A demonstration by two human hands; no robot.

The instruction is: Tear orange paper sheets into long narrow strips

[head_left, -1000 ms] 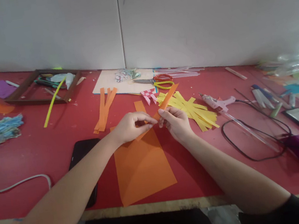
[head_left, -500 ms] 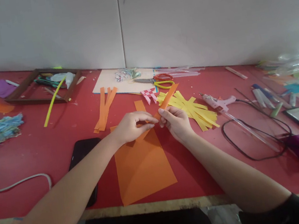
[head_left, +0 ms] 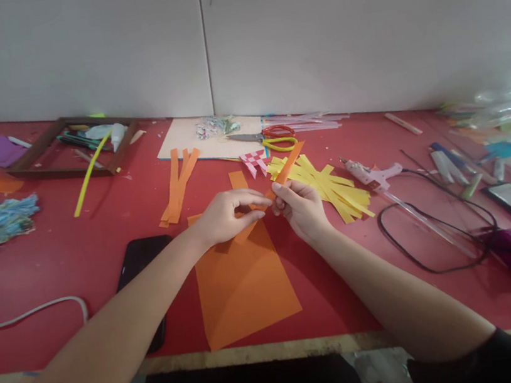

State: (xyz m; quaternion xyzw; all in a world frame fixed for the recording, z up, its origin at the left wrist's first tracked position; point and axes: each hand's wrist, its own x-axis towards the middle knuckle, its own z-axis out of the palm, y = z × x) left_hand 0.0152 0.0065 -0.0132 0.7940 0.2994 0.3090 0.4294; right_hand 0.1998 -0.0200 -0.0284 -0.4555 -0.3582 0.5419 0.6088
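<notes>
My left hand and my right hand meet above the red table, both pinching one orange paper strip. The strip's free end slants up and to the right past my right fingers. Under my hands lies a large orange paper sheet. A heap of yellow paper strips sits just right of my right hand. Several loose orange strips lie to the upper left of my left hand.
Scissors with red and yellow handles and a small pink woven piece lie behind my hands. A glue gun with a black cable lies right. A black phone lies left, a wooden frame far left.
Both hands stay pinched on the orange strip and have barely shifted; the view has drifted slightly.
</notes>
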